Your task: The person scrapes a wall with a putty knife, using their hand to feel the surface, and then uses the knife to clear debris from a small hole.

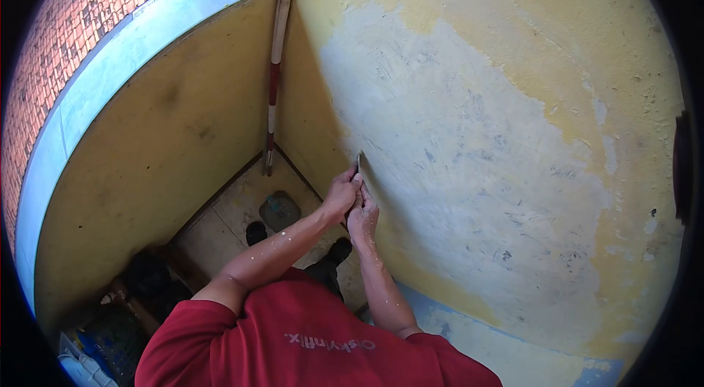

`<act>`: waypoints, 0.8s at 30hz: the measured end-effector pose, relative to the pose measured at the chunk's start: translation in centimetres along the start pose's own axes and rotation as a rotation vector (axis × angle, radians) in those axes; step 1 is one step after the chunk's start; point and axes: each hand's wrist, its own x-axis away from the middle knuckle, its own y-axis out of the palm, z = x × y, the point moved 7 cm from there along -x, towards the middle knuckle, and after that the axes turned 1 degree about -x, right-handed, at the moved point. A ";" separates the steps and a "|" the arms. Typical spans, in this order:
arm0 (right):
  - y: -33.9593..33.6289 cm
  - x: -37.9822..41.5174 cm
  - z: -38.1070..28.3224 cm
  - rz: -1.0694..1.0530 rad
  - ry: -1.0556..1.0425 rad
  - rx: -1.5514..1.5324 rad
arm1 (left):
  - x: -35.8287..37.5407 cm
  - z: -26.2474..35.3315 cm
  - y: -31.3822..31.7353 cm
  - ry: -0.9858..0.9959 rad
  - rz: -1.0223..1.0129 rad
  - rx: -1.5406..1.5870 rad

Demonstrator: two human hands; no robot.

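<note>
A scraper (358, 161) with a thin blade points up and meets the pale, bared patch of the wall (455, 145). My left hand (340, 195) is closed round it close to the blade. Just below and to the right, my right hand (363, 215) is also closed on the scraper, its fingers against those of the left. My hands hide most of the handle. White flecks dot both forearms, and whitish dust covers the right hand.
A red-and-white pole (275, 79) leans in the corner. On the tiled floor (227, 204) lies a greyish container or bag (279, 211) by my feet. A curved low wall (154, 123) runs along the left, with dark clutter (147, 277) at its foot.
</note>
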 end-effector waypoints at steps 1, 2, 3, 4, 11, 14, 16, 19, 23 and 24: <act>-0.1 -0.6 -1.0 0.002 0.002 -0.004 | 0.4 0.1 0.4 0.002 -0.013 0.022; 0.2 -1.4 -1.0 -0.095 0.139 0.012 | -0.2 0.4 0.0 -0.047 -0.042 0.005; 0.7 -1.9 -0.8 -0.189 0.279 0.027 | -1.5 0.1 -0.9 -0.057 -0.045 0.002; 1.5 -2.5 -0.6 -0.177 0.268 0.004 | -3.4 -1.0 -2.1 -0.077 -0.047 -0.012; -0.9 0.8 2.6 -0.126 0.205 0.097 | -0.5 -4.1 -0.9 -0.098 -0.097 -0.002; -2.5 1.8 0.1 -0.346 0.506 -0.242 | 1.2 -2.6 0.9 -0.146 -0.112 0.011; -2.7 1.6 -0.4 -0.399 0.531 -0.404 | 0.9 -3.1 1.2 -0.183 -0.047 0.045; -2.4 1.4 -1.4 -0.403 0.554 -0.380 | 1.1 -2.8 1.0 -0.182 -0.019 -0.006; -0.9 1.0 -1.5 -0.434 0.537 -0.365 | 1.3 -2.1 0.7 -0.126 -0.011 0.069; -0.8 1.0 -2.1 -0.394 0.558 -0.330 | 1.2 -1.9 0.6 -0.078 0.013 0.093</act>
